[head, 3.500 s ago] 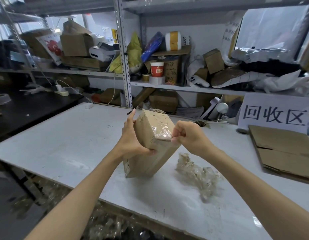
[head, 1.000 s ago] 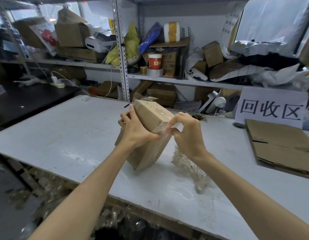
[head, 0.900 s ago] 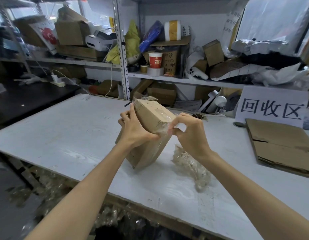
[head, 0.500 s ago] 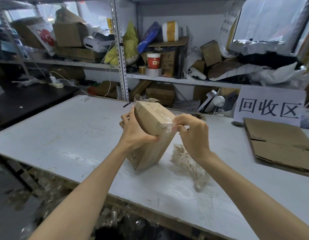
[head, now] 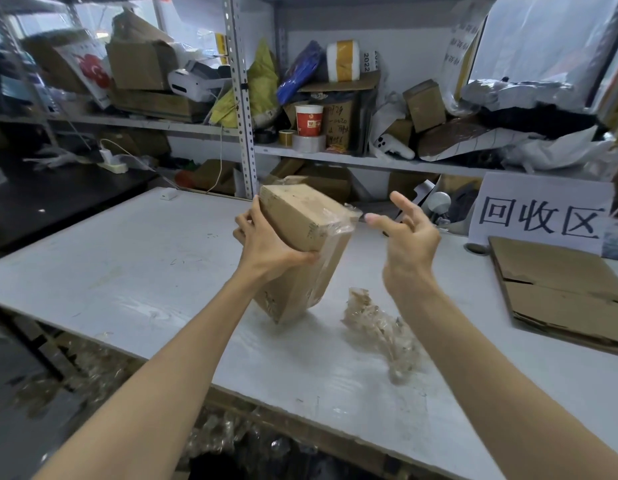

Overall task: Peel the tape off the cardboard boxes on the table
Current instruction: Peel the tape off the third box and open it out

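Gripping cardboard box (head: 300,216) in left hand (head: 266,247): thumb across near face, fingers curled round far side. Held tilted over the middle of the tabletop (head: 127,258), nearer front edge than back, 1 lower corner apparently resting on it. Judged: tilted to turn the taped upper right corner toward the other hand, with the propped corner taking the weight.

Right hand (head: 408,244) holding nothing, fingers spread and loose, just beside that corner, not touching. Clear tape (head: 338,220) lifted there as a crinkled flap. More seen down the right face, stuck flat. Peeling judged part done.

Around: 1 crumpled wad of peeled tape (head: 380,327) on tabletop, between box and right forearm. Flattened cardboard (head: 560,285) at right edge, with paper sign (head: 539,213) behind it at back edge. Nothing between right hand and flap.
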A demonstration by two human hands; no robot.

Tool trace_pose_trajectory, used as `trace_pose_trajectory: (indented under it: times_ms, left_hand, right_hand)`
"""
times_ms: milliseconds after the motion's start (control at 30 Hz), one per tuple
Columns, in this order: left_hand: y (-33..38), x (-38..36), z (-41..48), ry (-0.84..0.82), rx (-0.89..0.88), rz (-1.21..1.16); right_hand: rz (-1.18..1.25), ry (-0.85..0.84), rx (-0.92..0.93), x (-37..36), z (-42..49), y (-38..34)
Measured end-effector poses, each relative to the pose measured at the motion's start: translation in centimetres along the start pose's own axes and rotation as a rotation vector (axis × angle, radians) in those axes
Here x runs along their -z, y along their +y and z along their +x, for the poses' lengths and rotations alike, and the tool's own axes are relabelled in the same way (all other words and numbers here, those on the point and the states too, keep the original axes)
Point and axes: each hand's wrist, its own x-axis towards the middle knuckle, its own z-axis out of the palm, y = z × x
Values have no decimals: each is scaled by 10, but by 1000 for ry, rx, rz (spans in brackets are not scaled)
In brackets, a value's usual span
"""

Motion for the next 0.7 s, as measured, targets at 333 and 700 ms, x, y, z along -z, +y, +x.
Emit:
trace_pose_trajectory:
  times_ms: [333, 700]
  left_hand:
    - [-13, 0, -17, 5, -72, 67]
    - [-1, 8, -11, -64, 144, -121]
  right_hand:
    - [-698, -392, 239, -14, 5, 22]
    - [-560, -401, 171, -15, 8, 17]
